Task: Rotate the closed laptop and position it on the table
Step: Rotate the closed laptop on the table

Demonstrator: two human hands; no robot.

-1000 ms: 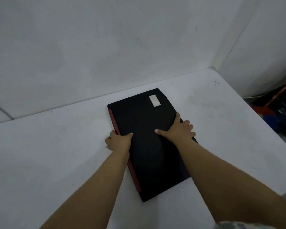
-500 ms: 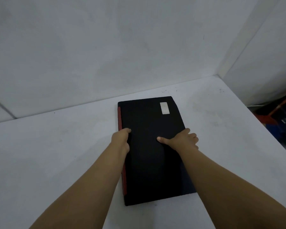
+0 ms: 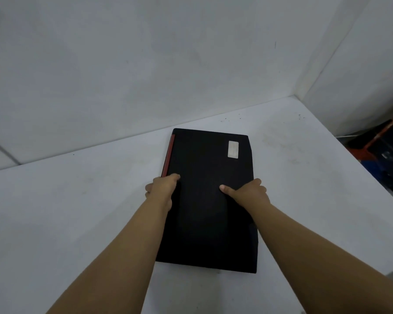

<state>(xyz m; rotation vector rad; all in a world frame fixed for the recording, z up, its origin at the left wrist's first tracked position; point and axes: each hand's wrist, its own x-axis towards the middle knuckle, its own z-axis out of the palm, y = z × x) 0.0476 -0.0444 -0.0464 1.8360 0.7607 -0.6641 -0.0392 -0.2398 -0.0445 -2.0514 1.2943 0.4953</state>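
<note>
A: How far along was it?
B: The closed laptop (image 3: 210, 196) lay flat on the counter (image 3: 77, 211), both hands, left hand (image 3: 161, 191) and right hand (image 3: 250, 192), clamping its long edges.
A: Done turning?
B: Probably mid-rotation; the final placing seemed left.

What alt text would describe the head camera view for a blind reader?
Two hands grip the long sides of a closed black laptop lying on a white table: left hand at its red-trimmed edge, right hand opposite. A pale sticker marks its far corner.

laptop (image 3: 204, 177) flat on table (image 3: 77, 200), l hand (image 3: 160, 189) left edge, r hand (image 3: 250, 192) right edge
</note>
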